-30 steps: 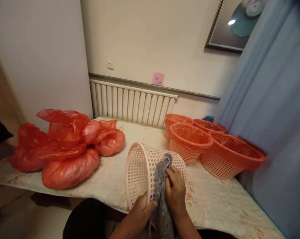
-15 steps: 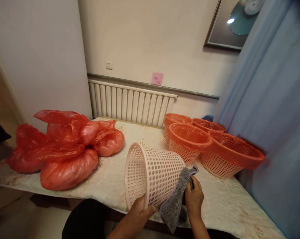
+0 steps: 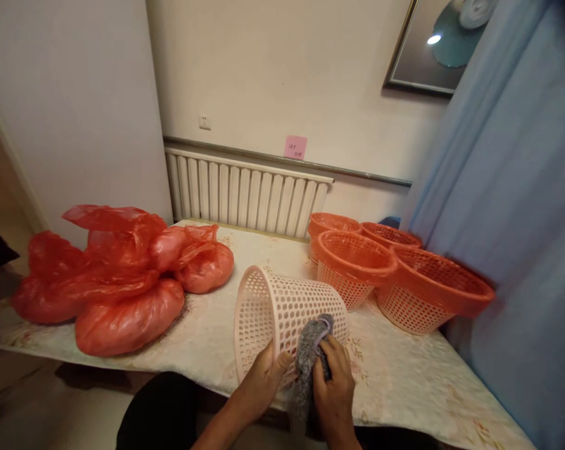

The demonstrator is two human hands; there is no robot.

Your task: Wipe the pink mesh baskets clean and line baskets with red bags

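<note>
A pale pink perforated plastic wastebasket [image 3: 287,294] lies on its side at the table's front edge, its mouth turned to the left. My left hand [image 3: 262,378] grips its rim at the near side, thumb outside and fingers inside the opening. My right hand [image 3: 334,381] is closed around a grey fuzzy cloth [image 3: 305,356] with a purple edge. The cloth rests against the basket's near wall, and its loose end hangs down towards the table edge.
Several baskets lined with red plastic bags, such as the front one [image 3: 352,269], stand at the right by a blue curtain [image 3: 512,175]. Filled red plastic bags [image 3: 127,319] lie on the left of the cloth-covered table [image 3: 207,337]. A radiator [image 3: 245,190] is behind.
My right hand has moved left with the cloth, from the basket's base end onto its side wall. My left hand keeps its hold on the rim.
</note>
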